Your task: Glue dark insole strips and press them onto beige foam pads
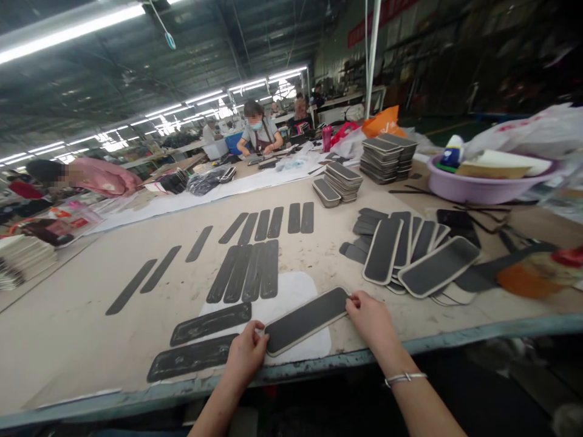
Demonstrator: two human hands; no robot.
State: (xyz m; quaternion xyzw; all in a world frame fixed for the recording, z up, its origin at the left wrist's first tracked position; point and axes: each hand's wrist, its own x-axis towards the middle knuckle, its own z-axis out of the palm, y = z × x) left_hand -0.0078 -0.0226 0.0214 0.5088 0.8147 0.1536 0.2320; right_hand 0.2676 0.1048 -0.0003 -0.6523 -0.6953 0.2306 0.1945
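Between my two hands is a long dark grey panel (310,318) with rounded corners and a pale rim. My left hand (247,352) pinches its left end, and my right hand (370,317) grips its right end. A white sheet (298,291) lies beneath the panel. To the left are two dark strips with glossy smears, a lower strip (194,359) close by my left hand and an upper strip (212,323). Beyond them several smeared dark strips (250,271) lie side by side. A loose pile of pale-rimmed panels (383,250) is right of my right hand.
Stacks of panels (387,159) and a purple basin (483,185) stand toward the back right. An orange-tinted bottle (537,273) is at the right. More thin dark strips (132,286) lie to the left. Co-workers, one a masked person (260,133), work farther back.
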